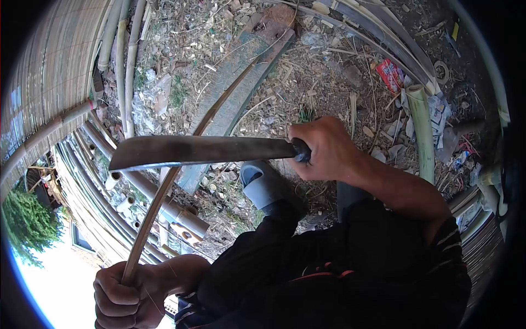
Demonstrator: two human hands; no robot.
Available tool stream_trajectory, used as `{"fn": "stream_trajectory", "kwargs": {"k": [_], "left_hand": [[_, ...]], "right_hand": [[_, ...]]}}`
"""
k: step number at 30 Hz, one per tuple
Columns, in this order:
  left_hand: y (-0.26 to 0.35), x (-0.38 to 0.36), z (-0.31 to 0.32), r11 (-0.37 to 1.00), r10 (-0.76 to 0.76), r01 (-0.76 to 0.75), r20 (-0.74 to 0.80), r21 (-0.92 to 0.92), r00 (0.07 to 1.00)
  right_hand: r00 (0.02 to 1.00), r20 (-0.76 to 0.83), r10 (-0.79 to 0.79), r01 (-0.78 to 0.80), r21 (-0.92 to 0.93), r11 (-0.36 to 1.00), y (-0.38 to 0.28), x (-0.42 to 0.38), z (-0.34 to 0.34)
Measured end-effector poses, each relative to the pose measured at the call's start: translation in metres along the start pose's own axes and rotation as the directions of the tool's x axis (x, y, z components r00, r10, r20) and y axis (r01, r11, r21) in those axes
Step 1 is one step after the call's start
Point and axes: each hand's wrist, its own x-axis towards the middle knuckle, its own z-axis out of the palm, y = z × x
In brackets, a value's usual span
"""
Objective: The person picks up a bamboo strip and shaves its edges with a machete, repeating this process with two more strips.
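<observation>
My right hand point(329, 149) is closed round the dark handle of a machete point(219, 149). Its broad blade points left, with the bright edge facing down toward me. At the lower left, my left hand point(129, 296) makes a fist round the near end of a long, thin bamboo strip point(150, 219). The strip bows up and away from the fist, passes behind the blade and narrows over a worn greenish board point(219, 107) on the ground. Where they cross, the blade covers a short piece of the strip.
Bamboo poles point(121, 66) and a slatted bamboo screen point(49, 66) are on the left. Cut bamboo tubes point(186, 219) lie below them. A green bamboo piece point(421, 131) and a red wrapper point(390, 75) are at the right. Chips litter the ground round my grey slipper point(263, 189).
</observation>
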Motion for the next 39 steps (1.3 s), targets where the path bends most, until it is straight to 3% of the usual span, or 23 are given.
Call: {"fn": "stream_trajectory", "kwargs": {"k": [2, 4, 6, 8, 9, 10, 11, 12, 13, 15, 18, 19, 22, 25, 28, 30, 31, 32, 33, 34, 36, 37, 39], "left_hand": [[-0.002, 0.002, 0.002, 0.999, -0.035, 0.035, 0.04, 0.013, 0.999], [-0.001, 0.002, 0.001, 0.998, -0.035, 0.038, 0.052, -0.046, 0.998], [0.002, 0.007, -0.003, 0.992, -0.067, 0.062, 0.042, 0.107, 0.997], [0.0, 0.003, -0.002, 0.998, -0.065, 0.064, 0.032, 0.026, 0.997], [-0.001, 0.003, -0.001, 0.997, -0.072, 0.071, 0.042, 0.042, 0.996], [0.003, 0.006, 0.002, 0.993, -0.106, 0.102, 0.057, 0.056, 0.993], [-0.002, 0.008, 0.007, 0.991, -0.135, 0.136, 0.07, -0.014, 0.988], [-0.001, 0.008, 0.012, 0.993, -0.11, 0.113, 0.08, -0.025, 0.991], [0.0, 0.008, 0.014, 0.995, -0.101, 0.1, 0.036, 0.01, 0.994], [0.001, 0.008, 0.007, 0.992, -0.107, 0.107, -0.009, 0.063, 0.994], [0.002, 0.007, 0.002, 0.992, -0.062, 0.07, -0.07, 0.108, 0.996], [0.006, 0.008, -0.001, 0.985, -0.06, 0.071, -0.07, 0.157, 0.996], [0.004, 0.01, 0.001, 0.991, -0.074, 0.079, -0.042, 0.108, 0.996], [-0.002, 0.012, 0.001, 0.983, -0.051, 0.058, -0.048, 0.173, 0.998], [-0.023, 0.01, 0.016, 0.876, 0.248, -0.085, -0.293, 0.475, 0.923], [-0.017, 0.011, 0.009, 0.872, 0.285, -0.102, -0.327, 0.479, 0.901], [-0.006, 0.011, -0.003, 0.937, 0.151, -0.064, -0.234, 0.343, 0.96], [0.002, 0.009, -0.013, 0.978, 0.023, 0.003, -0.121, 0.21, 0.992], [0.003, 0.009, -0.012, 0.973, 0.02, 0.012, -0.136, 0.23, 0.991], [0.003, 0.008, -0.011, 0.973, 0.018, 0.015, -0.138, 0.23, 0.99], [0.002, 0.005, -0.008, 0.963, 0.063, -0.009, -0.194, 0.268, 0.979], [0.002, 0.005, -0.005, 0.956, 0.068, -0.006, -0.204, 0.293, 0.977], [0.002, 0.007, -0.009, 0.96, 0.057, 0.004, -0.207, 0.281, 0.977]], "right_hand": [[0.998, -0.033, 0.053, -0.054, -0.039, 0.998, 0.034, 0.0, 0.012], [0.879, 0.015, 0.476, -0.465, -0.188, 0.865, 0.038, 0.012, 0.009], [0.862, 0.085, 0.5, -0.478, -0.192, 0.857, 0.012, -0.006, 0.003], [0.985, 0.149, 0.087, -0.074, -0.09, 0.993, 0.001, -0.01, -0.012], [0.988, 0.133, 0.077, -0.062, -0.113, 0.992, 0.018, -0.006, -0.002], [0.986, 0.136, 0.099, -0.086, -0.104, 0.991, 0.041, -0.003, 0.01], [0.918, 0.099, 0.383, -0.354, -0.228, 0.907, 0.071, 0.015, 0.012], [0.783, 0.018, 0.622, -0.582, -0.332, 0.742, 0.086, 0.029, 0.008], [0.789, -0.001, 0.614, -0.58, -0.329, 0.745, 0.068, 0.036, -0.003], [0.795, 0.144, 0.589, -0.529, -0.309, 0.79, 0.029, 0.029, -0.011], [0.879, 0.073, 0.472, -0.44, -0.259, 0.86, 0.048, 0.008, 0.007], [0.785, -0.046, 0.618, -0.596, -0.329, 0.733, 0.068, 0.014, 0.007], [0.72, 0.01, 0.694, -0.644, -0.365, 0.673, 0.073, 0.025, -0.015], [0.782, 0.187, 0.594, -0.555, -0.223, 0.801, 0.021, 0.021, -0.011], [0.941, 0.244, 0.237, -0.233, -0.043, 0.971, -0.033, 0.006, -0.006], [0.977, 0.211, 0.018, -0.02, 0.005, 1.0, -0.042, 0.004, 0.003], [0.977, 0.211, 0.009, -0.011, 0.004, 1.0, -0.034, 0.009, 0.008], [0.989, 0.115, 0.093, -0.089, -0.042, 0.995, -0.017, 0.012, 0.017], [0.984, 0.012, 0.177, -0.176, -0.079, 0.981, 0.003, 0.014, 0.029], [0.853, 0.096, 0.512, -0.5, -0.127, 0.857, 0.031, 0.021, 0.041], [0.805, 0.13, 0.578, -0.568, -0.111, 0.816, 0.042, 0.026, 0.029], [0.805, 0.125, 0.58, -0.569, -0.117, 0.814, 0.034, 0.025, 0.025], [0.977, 0.093, 0.194, -0.184, -0.106, 0.977, 0.003, 0.009, 0.021]]}}
